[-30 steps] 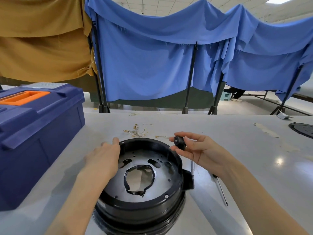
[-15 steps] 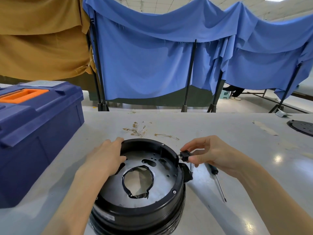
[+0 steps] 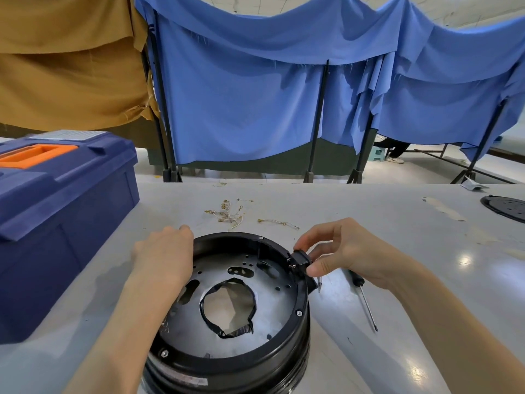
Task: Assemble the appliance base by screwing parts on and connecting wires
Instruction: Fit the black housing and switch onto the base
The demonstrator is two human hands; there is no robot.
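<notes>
I am looking down at the round black appliance base (image 3: 227,365) sitting open side up on the grey table (image 3: 397,251), close to the near edge. Inside it I am seeing a perforated metal plate (image 3: 272,311) with a large central hole edged in black tape (image 3: 227,305); nothing loose is lying in there that I can make out.

My left hand (image 3: 162,257) is resting on the base's left rim, fingers curled over the edge and pressed together, gripping the rim. My right hand (image 3: 349,251) is pinching a small black socket part (image 3: 299,261) between thumb and forefinger fingers at the right rim, the part touching the rim, its metal pins facing inward toward the base's centre.

A screwdriver (image 3: 366,302) is lying on the table just right of the base, its long axis running toward me, tip nearest me. A closed blue toolbox (image 3: 56,211) with an orange handle is standing at far left; I cannot tell what it is holding. Short loose wires (image 3: 230,214) are scattered beyond the base, and a black disc (image 3: 505,207) is lying at the far right edge.
</notes>
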